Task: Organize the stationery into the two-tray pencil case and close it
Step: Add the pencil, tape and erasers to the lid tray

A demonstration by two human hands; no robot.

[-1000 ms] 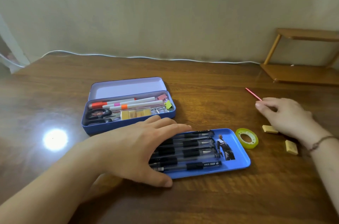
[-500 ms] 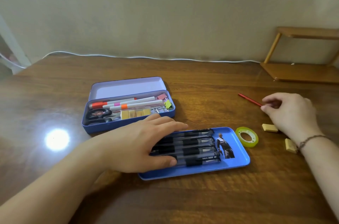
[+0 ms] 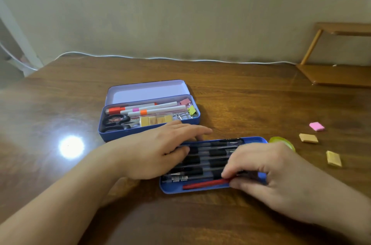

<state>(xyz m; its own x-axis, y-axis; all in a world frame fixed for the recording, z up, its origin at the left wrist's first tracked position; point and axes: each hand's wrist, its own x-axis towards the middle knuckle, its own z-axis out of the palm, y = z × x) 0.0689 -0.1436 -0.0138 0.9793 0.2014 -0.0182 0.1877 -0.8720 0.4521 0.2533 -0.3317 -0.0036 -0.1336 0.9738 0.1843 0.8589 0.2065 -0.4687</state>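
Observation:
The open blue pencil case (image 3: 149, 131) holds markers, scissors, erasers and binder clips, with its lid lying back. In front of it the loose blue tray (image 3: 172, 189) carries several black pens. My left hand (image 3: 154, 150) lies flat on the tray's left end, over the pens. My right hand (image 3: 267, 172) pinches a red pencil (image 3: 202, 184) that lies along the tray's near edge. A yellow-green tape roll (image 3: 282, 141) peeks out behind my right hand. Two tan erasers (image 3: 308, 138) (image 3: 333, 158) and a pink eraser (image 3: 316, 126) lie on the table at the right.
The wooden table (image 3: 230, 100) has a bright light glare at the left. A white cable (image 3: 180, 59) runs along the wall. A small wooden shelf (image 3: 337, 72) stands at the back right.
My right hand has carried the red pencil from the right side of the table to the tray's near edge. A pink eraser has come into sight. My left hand stays on the pens.

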